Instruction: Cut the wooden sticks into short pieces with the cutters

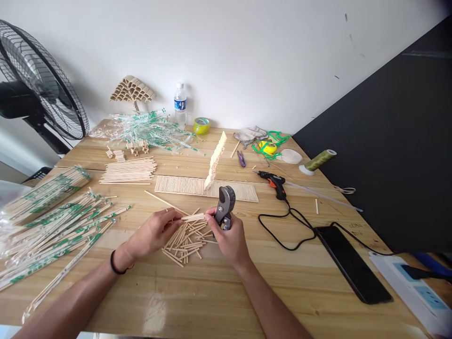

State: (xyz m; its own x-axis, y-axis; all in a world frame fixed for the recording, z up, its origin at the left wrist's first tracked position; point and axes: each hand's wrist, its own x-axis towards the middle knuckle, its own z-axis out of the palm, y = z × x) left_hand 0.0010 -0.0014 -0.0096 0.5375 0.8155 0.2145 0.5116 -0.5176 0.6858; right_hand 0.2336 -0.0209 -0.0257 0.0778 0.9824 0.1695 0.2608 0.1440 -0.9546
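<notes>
My left hand [157, 230] pinches a few short wooden sticks [193, 217] by their left ends. The thumb and forefinger of my right hand [231, 238] touch the right ends of these sticks. In the same right hand sits a grey-and-black hand cutter [226, 205], its head pointing up. Below both hands lies a loose pile of short cut sticks [185, 245] on the wooden table [197, 301]. Just beyond is a flat panel of sticks set side by side [180, 185], with a pale, jagged-edged upright piece [215, 160] standing at it.
Wrapped chopsticks [60, 226] cover the left side, near a row of bare sticks [129, 170]. Plastic wrappers [148, 129], a water bottle [180, 104] and tape [201, 125] are at the back. A glue gun [273, 182] and black phone [353, 263] lie right.
</notes>
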